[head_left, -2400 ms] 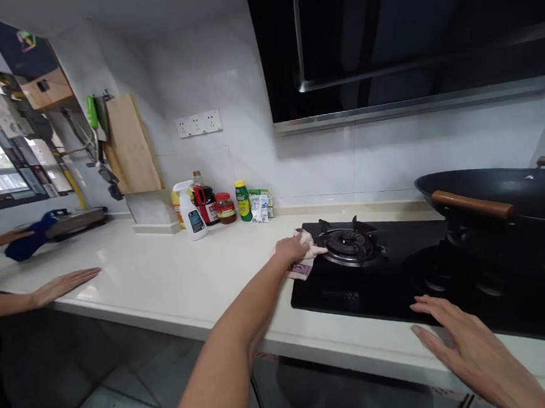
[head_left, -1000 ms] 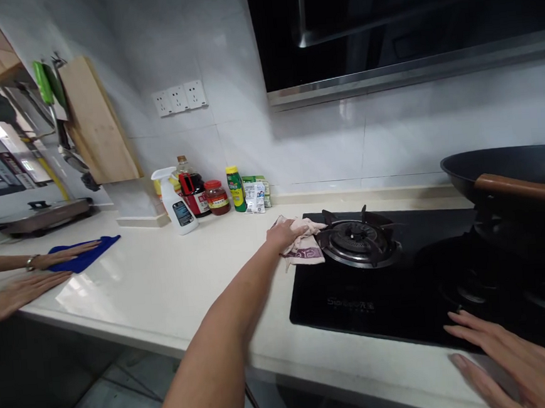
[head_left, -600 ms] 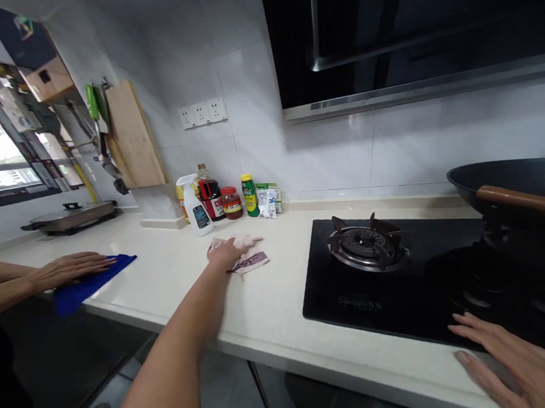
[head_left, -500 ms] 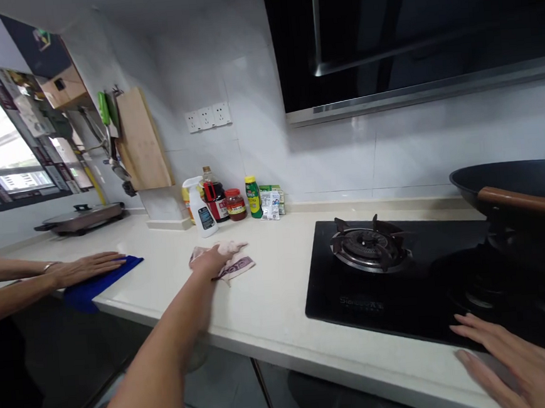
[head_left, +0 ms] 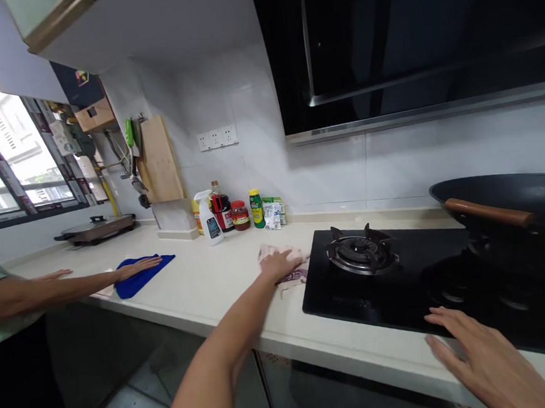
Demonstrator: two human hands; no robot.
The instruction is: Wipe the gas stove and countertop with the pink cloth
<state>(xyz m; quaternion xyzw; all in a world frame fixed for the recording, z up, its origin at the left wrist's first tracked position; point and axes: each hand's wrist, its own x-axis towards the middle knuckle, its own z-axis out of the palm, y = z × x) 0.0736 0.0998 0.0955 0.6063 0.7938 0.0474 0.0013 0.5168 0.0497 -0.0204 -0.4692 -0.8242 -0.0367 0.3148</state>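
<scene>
My left hand (head_left: pixel 278 265) presses down on a pink-and-white cloth (head_left: pixel 286 251) on the countertop, with its fingers over the fabric. A purple printed patch shows on the cloth's near part, and its right edge reaches the left side of the black gas stove (head_left: pixel 350 298). Over the stove's front edge is my right hand (head_left: pixel 482 351), fingers apart and nothing in them. Whether it touches the surface I cannot tell. The burner (head_left: pixel 362 251) with its pan support lies to the right of the cloth.
On the left, a co-worker's hand (head_left: pixel 140 266) lies flat on a blue cloth (head_left: pixel 139 282). A white spray bottle (head_left: pixel 210 221), sauce bottle (head_left: pixel 220 205), red-lidded jar (head_left: pixel 240 216) and green bottle (head_left: pixel 256 210) stand by the wall. A wok (head_left: pixel 502 189) sits at the right.
My left hand has slid the pink-and-white cloth rightward, up to the stove. The co-worker's arm reaches farther right with the blue cloth. The camera view has shifted.
</scene>
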